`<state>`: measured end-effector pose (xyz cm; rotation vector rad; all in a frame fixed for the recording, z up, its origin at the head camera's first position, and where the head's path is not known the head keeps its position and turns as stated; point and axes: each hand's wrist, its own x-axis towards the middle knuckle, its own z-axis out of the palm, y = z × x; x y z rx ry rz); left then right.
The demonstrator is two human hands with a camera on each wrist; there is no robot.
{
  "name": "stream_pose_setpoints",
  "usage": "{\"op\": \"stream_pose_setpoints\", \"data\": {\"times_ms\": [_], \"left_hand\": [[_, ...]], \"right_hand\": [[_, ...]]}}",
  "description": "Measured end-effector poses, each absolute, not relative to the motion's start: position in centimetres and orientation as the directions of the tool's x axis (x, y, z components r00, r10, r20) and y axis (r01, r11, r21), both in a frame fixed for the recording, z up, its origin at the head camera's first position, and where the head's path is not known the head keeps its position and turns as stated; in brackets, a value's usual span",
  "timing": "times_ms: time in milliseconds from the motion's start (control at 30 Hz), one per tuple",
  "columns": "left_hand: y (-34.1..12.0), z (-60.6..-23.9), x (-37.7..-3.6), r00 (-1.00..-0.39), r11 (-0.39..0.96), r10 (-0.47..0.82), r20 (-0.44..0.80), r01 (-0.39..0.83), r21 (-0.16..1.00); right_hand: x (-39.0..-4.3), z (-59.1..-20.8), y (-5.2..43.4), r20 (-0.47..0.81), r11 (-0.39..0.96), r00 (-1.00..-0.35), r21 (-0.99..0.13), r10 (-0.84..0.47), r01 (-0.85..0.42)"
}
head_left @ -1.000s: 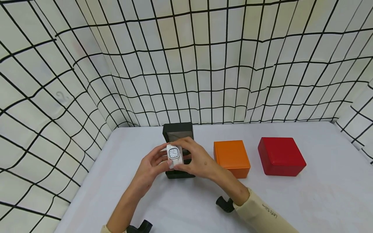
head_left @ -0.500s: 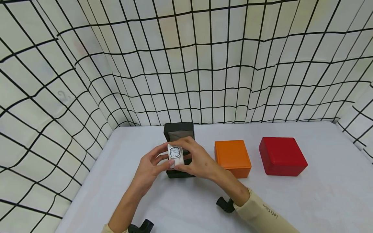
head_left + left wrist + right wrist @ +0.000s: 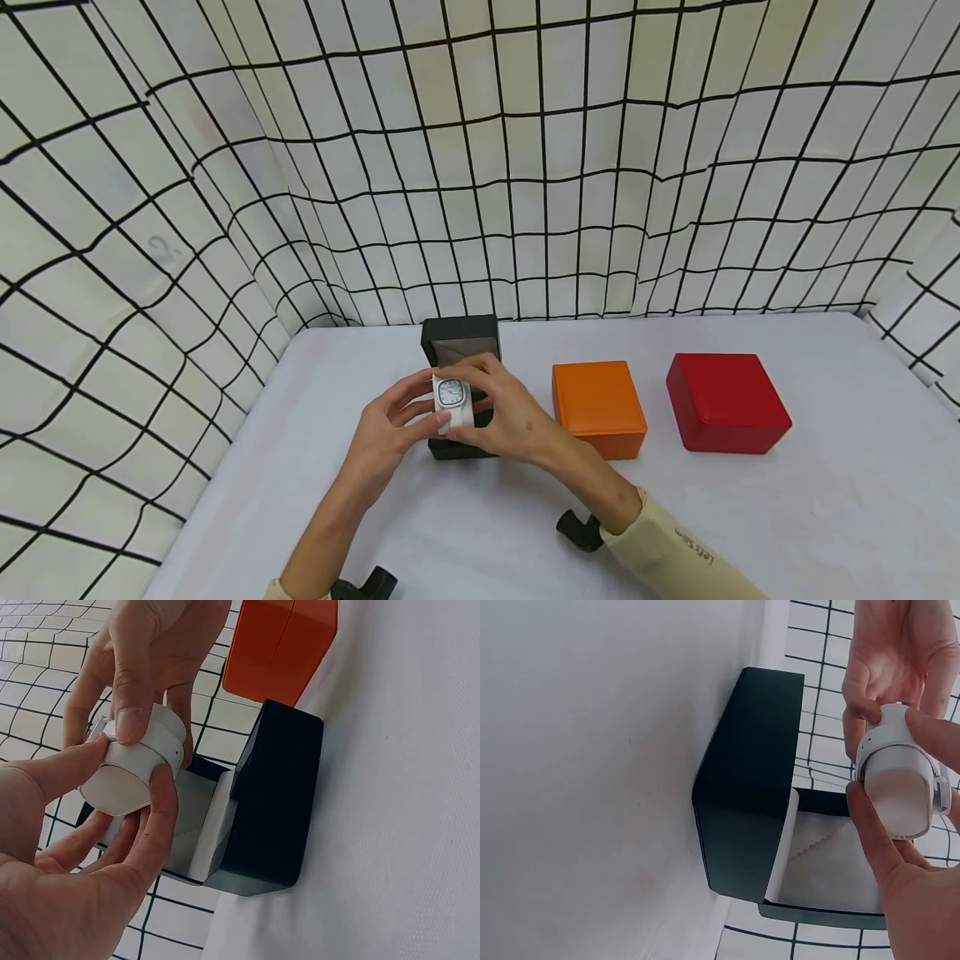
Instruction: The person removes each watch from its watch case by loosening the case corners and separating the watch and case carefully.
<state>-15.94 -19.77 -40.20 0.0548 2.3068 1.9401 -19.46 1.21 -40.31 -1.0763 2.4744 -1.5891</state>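
A white wristwatch (image 3: 451, 393) with a squarish dial is wrapped round a pale cushion (image 3: 114, 789), whose end shows in both wrist views. My left hand (image 3: 381, 433) grips it from the left, with the thumb low on the strap. From the other side my right hand (image 3: 512, 410) holds it between thumb and fingers. Directly behind and beneath the hands stands a dark watch box (image 3: 459, 330) with its lid raised. Its light-lined inside shows in the right wrist view, where the dark box (image 3: 754, 780) sits just left of the watch.
An orange box (image 3: 598, 400) stands right of the dark box, and a red box (image 3: 726, 403) farther right, both closed. A white cloth (image 3: 847, 500) covers the table. Black netting (image 3: 540, 208) over white sheeting rises at the back and sides.
Both hands keep their hold on the watch and cushion, with only a very slight shift. The boxes stay where they were.
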Motion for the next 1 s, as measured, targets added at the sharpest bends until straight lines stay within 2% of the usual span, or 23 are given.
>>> {"op": "stream_pose_setpoints", "data": {"times_ms": [1000], "left_hand": [[-19.75,-40.53,-16.02,-0.989,0.201,0.127,-0.078,-0.051,0.978]], "right_hand": [[-19.35,-40.83,1.19,0.346,0.245,-0.774,-0.812,-0.530,-0.530]]}}
